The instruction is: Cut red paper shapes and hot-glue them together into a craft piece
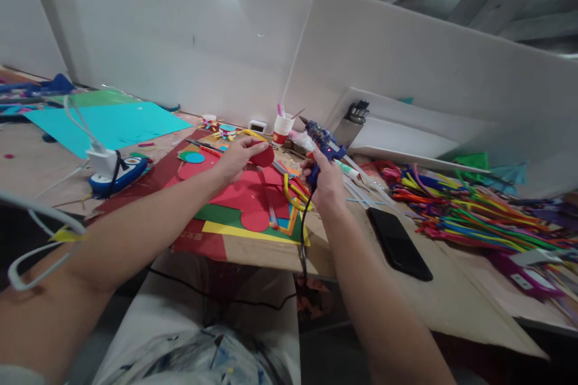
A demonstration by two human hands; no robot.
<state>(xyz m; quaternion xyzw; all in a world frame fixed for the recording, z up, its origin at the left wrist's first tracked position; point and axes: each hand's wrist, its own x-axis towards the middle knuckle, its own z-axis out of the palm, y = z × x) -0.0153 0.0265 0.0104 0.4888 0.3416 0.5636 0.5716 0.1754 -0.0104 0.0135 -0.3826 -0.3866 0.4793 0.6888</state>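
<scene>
The left hand grasps a red paper disc between thumb and fingers, holding it up over the work surface. The right hand is wrapped around the handle of a blue glue gun, whose nozzle points up and away to the left, toward the paper cups; a small red light glows on its body. The gun's black cord drops from below the right hand over the table's near edge. Beneath and between the hands lie red paper sheets, with a green sheet and a yellow sheet showing from under them on the near side. Bent yellow strips rest just left of the right hand. A light blue disc lies left of the left hand. Beyond the hands stand stacked paper cups with a pink item and a thin stick in the top one, a small white device, and a little decorated cup. Right of the right hand, a black phone lies on brown cardboard, and farther right spreads a heap of multicolored fuzzy stems. Well left of the left hand are a blue-and-white object with a white plug against it and, past that, a large cyan sheet. White panels stand behind everything.
</scene>
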